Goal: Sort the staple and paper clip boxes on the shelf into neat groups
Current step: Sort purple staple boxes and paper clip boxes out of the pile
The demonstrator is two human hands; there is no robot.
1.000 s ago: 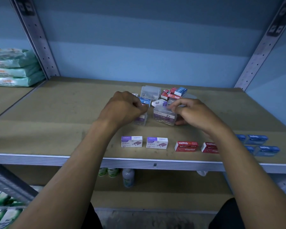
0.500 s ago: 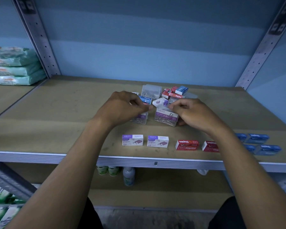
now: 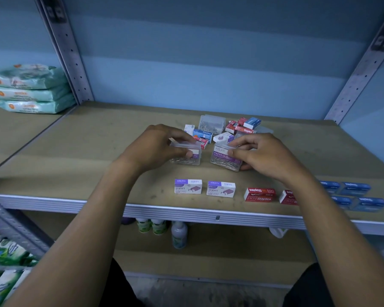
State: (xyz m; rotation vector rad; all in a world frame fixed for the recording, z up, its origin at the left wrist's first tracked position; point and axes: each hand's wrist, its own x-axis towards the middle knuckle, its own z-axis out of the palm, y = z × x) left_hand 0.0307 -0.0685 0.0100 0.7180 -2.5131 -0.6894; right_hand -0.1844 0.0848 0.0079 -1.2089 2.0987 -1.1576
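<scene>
My left hand (image 3: 157, 147) grips a clear paper clip box (image 3: 187, 157) on the shelf (image 3: 75, 156). My right hand (image 3: 264, 156) pinches a second clear paper clip box (image 3: 222, 158) with a purple label, just right of the first. Behind them lies a mixed pile: a clear box (image 3: 211, 124), a blue staple box (image 3: 203, 134), red staple boxes (image 3: 242, 128) and a white-purple box (image 3: 223, 137). Along the front edge stand two white-purple staple boxes (image 3: 188, 186) (image 3: 221, 189), two red staple boxes (image 3: 260, 194), and several blue boxes (image 3: 356, 189) at the right.
Metal uprights (image 3: 64, 49) (image 3: 364, 63) frame the bay against a blue back wall. Stacked wipe packs (image 3: 31, 89) lie on the neighbouring shelf to the left. Bottles (image 3: 179, 234) stand on the lower shelf, and green packs (image 3: 2, 262) sit at the bottom left.
Both hands have drawn the two clear paper clip boxes slightly toward me, out of the pile. The left box now shows clearly under my left hand.
</scene>
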